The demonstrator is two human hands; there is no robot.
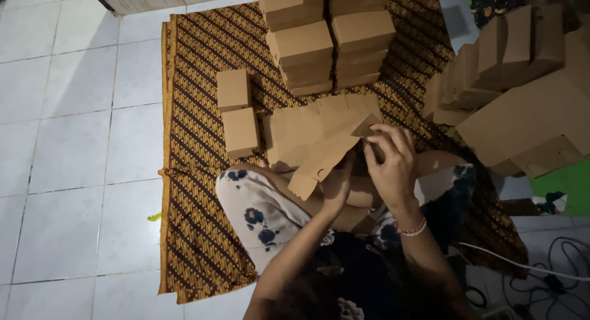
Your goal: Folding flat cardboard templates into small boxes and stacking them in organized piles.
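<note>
Two hands work one flat, unfolded brown cardboard box blank point(319, 145) over the person's lap on a patterned mat point(196, 172): the right hand point(390, 163) pinches its upper flap, the left hand point(337, 188) grips it from beneath, near two folded boxes point(236, 114).

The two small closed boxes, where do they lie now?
In the head view, the two small closed boxes lie on the patterned cloth, left of the half-folded cardboard box and below-left of the box stack.
</note>
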